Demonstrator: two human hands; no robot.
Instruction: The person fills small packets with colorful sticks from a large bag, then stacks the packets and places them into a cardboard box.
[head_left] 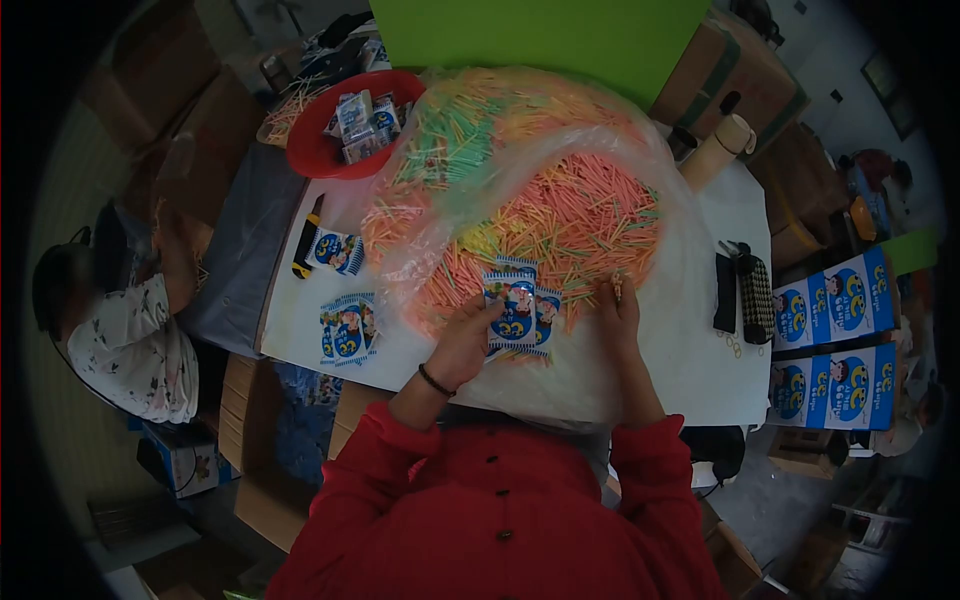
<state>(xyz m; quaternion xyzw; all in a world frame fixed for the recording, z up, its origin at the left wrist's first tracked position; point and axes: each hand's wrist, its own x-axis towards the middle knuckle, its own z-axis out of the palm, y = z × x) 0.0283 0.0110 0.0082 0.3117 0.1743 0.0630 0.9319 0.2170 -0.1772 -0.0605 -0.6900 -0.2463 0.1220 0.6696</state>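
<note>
Pinched in my left hand is a blue-and-white printed packet. More packets of the same print lie just behind and beside it, one of them a blue packet to its right. My right hand is closed around a small bunch of thin sticks, whose ends show at the fingertips. Both hands are at the near edge of a large clear plastic bag, spread open over the table. Inside it is a big heap of pink, yellow and green sticks.
On the left of the white table are more packets and a yellow-black cutter knife. A red basin holds wrapped packs. At right are a checkered pouch, a beige bottle and printed boxes. Another person sits at left.
</note>
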